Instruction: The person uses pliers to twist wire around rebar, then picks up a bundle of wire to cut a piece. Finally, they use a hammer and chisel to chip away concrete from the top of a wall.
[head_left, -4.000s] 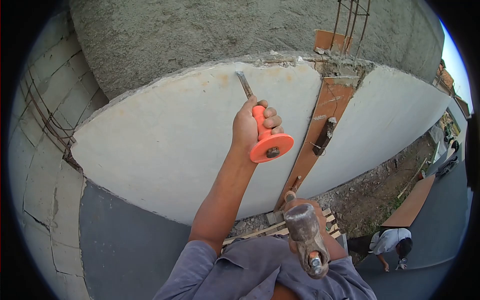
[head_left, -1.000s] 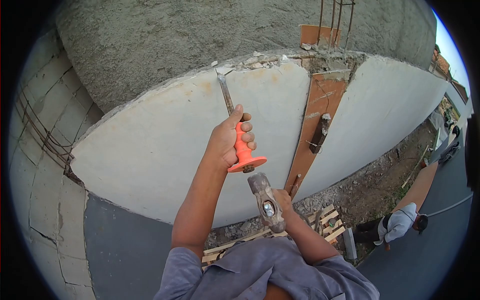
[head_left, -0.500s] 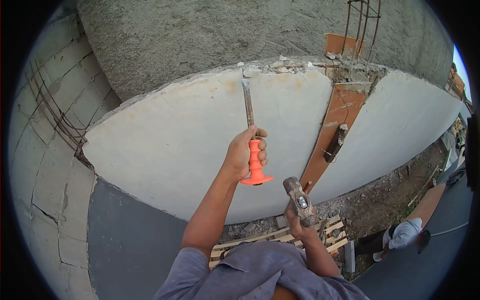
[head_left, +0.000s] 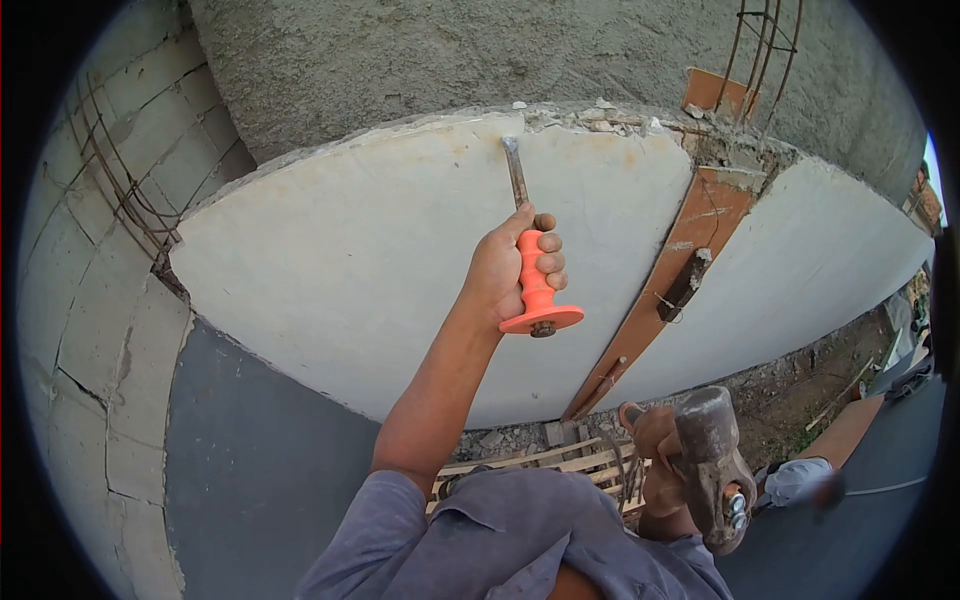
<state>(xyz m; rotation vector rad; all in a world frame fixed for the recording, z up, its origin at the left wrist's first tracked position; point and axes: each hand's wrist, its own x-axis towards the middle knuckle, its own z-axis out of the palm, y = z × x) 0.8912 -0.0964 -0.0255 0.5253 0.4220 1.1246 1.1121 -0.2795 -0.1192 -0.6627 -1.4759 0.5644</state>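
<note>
My left hand (head_left: 500,262) is wrapped round the orange hand-guard grip of a cold chisel (head_left: 516,175). The chisel's tip meets the white wall (head_left: 380,250) just below its broken top edge, and its struck end points down toward me. At the lower right, my right hand (head_left: 656,450) is closed on the handle of a club hammer (head_left: 708,450). The hammer's heavy head is apart from the chisel, close to my body. Loose chips of rubble (head_left: 600,118) lie along the ledge right of the chisel tip.
Bent rebar (head_left: 120,190) sticks out at the left, and upright rebar (head_left: 762,55) at the upper right. An orange-brown board (head_left: 690,250) runs down the wall. Wooden slats (head_left: 560,465) lie below me. Another person (head_left: 800,482) is at the lower right.
The hammer has swung down and to the right, away from the chisel, its head turning. My left hand still holds the chisel at the wall's top edge. The view has shifted slightly.
</note>
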